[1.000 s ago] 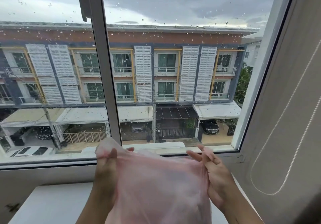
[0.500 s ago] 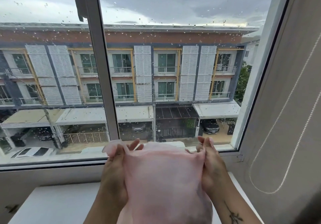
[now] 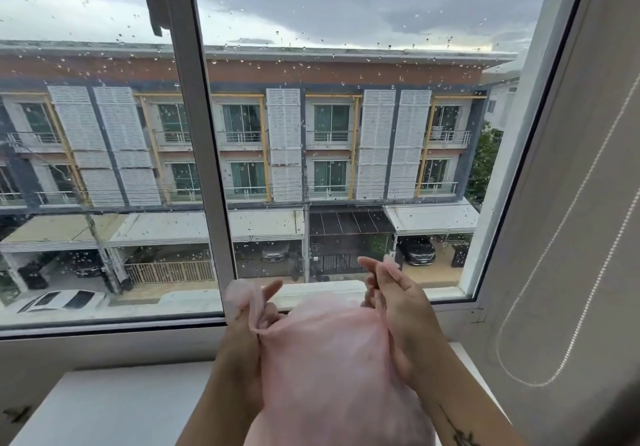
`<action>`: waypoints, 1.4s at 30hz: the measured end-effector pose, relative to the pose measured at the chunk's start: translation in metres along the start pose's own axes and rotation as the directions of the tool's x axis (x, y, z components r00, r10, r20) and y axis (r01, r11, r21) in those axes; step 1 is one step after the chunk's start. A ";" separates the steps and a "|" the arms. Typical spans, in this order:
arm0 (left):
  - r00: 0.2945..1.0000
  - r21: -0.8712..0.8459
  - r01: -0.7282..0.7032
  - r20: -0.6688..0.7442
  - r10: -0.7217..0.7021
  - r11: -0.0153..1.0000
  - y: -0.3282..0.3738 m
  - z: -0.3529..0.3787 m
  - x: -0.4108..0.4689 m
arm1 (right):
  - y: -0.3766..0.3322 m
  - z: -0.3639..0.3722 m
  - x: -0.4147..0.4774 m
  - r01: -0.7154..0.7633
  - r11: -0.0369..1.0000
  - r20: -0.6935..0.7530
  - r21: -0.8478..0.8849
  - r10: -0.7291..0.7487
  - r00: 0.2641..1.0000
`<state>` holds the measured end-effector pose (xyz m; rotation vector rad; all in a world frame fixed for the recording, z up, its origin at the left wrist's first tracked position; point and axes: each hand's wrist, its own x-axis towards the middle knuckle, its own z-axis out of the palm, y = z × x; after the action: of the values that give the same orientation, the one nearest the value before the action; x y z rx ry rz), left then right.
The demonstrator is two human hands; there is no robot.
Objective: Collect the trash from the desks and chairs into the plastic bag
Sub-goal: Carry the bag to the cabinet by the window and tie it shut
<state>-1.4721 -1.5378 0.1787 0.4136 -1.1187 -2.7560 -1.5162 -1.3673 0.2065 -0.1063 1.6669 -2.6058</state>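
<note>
Pink plastic bag [image 3: 332,359] pinched by left hand [image 3: 246,338] and right hand [image 3: 405,321] grip (rain-spotted window [image 3: 346,134] ahead).

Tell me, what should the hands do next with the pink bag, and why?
Probably pull the top edges apart to open the mouth. The left hand and right hand each pinch a side of the pink plastic bag, but its top looks bunched and closed between them, and no trash shows in view, so the bag likely needs opening before collecting.
</note>
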 end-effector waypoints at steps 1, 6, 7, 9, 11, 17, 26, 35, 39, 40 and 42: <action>0.999 0.013 0.030 0.026 -0.030 0.999 0.000 0.002 -0.002 | 0.001 0.001 0.000 -0.024 0.996 0.012 0.086 0.023 1.000; 0.996 0.200 -0.087 0.040 0.081 0.976 0.001 0.006 0.000 | -0.001 0.004 -0.004 -0.043 0.941 0.014 0.337 0.040 0.999; 0.992 0.213 -0.121 0.049 0.113 0.970 0.003 0.005 0.001 | -0.004 0.002 -0.004 -0.054 0.921 0.024 0.387 0.048 0.999; 0.987 0.210 -0.157 0.062 0.147 0.965 0.006 0.003 0.002 | -0.006 -0.005 -0.001 -0.082 0.898 0.041 0.432 0.072 0.997; 0.991 0.124 -0.128 0.057 0.122 0.984 0.008 0.000 0.004 | -0.004 -0.012 0.002 -0.101 0.899 0.050 0.426 0.088 0.995; 0.995 -0.081 -0.071 0.064 0.076 0.994 0.004 0.001 0.005 | 0.005 -0.008 0.003 -0.062 0.991 0.053 -0.120 0.069 0.996; 0.992 0.112 -0.090 0.096 0.080 0.990 -0.008 0.007 0.006 | 0.007 -0.006 0.000 -0.102 0.985 0.178 0.139 0.076 0.981; 0.962 0.123 -0.035 0.273 0.000 0.992 -0.012 0.009 0.002 | 0.008 -0.008 0.007 -0.257 0.944 0.217 0.207 0.211 0.953; 0.976 0.255 -0.052 0.219 -0.006 0.965 -0.013 0.008 0.005 | 0.009 -0.011 0.010 -0.274 0.939 0.223 0.207 0.227 0.948; 0.977 0.280 -0.074 0.215 0.013 0.957 -0.015 0.008 0.006 | 0.011 -0.010 0.010 -0.246 0.956 0.195 0.162 0.214 0.957; 0.974 0.272 -0.108 0.220 0.047 0.956 -0.015 0.007 0.007 | 0.014 -0.008 0.010 -0.174 0.983 0.154 0.062 0.163 0.975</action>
<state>-1.4811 -1.5244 0.1714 0.1007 -1.5538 -2.6244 -1.5271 -1.3666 0.1903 -0.1459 1.4602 -2.4657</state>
